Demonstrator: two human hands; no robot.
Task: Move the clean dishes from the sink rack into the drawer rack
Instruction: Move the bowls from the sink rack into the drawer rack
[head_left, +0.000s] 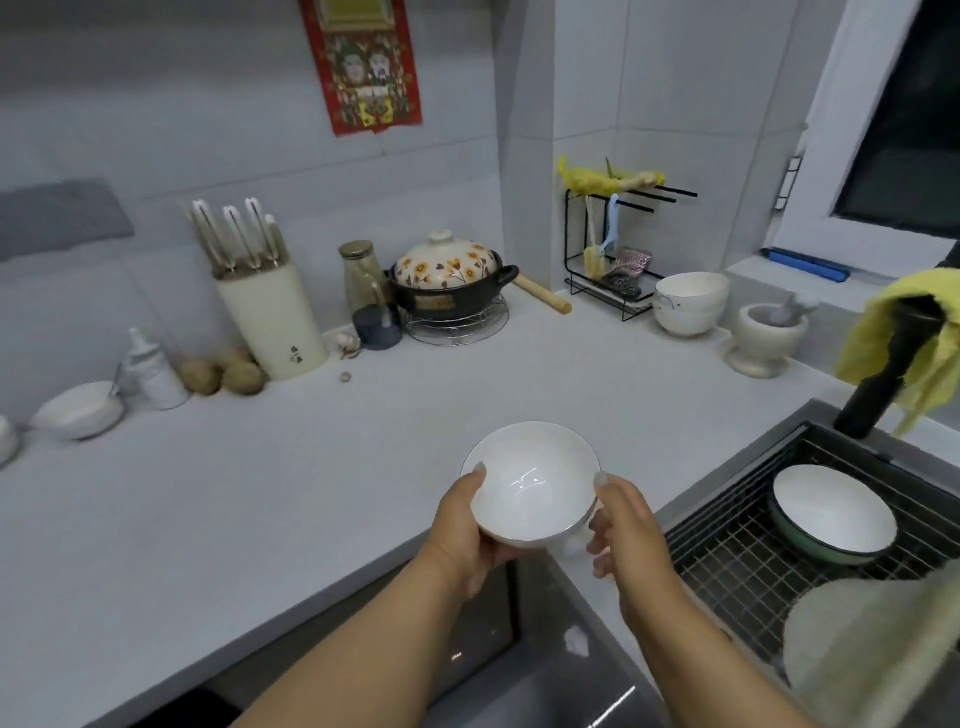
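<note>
A small white bowl (530, 480) is held above the front edge of the counter, tilted toward me. My left hand (465, 525) grips its left rim and underside. My right hand (621, 525) touches its right rim with thumb on the edge and fingers below. To the right, the wire sink rack (727, 566) holds a green-sided bowl with a white inside (834, 512). A pale blurred dish (852, 649) stands at the rack's near end. Below my arms a dark opening (498, 670) shows; I cannot make out the drawer rack inside it.
On the grey counter (311, 467) stand a knife block (270, 317), a flowered clay pot (449, 278), stacked white bowls (688, 304), a mortar (766, 335) and a bowl at far left (78, 410). A black tap with a yellow cloth (904, 353) rises over the sink.
</note>
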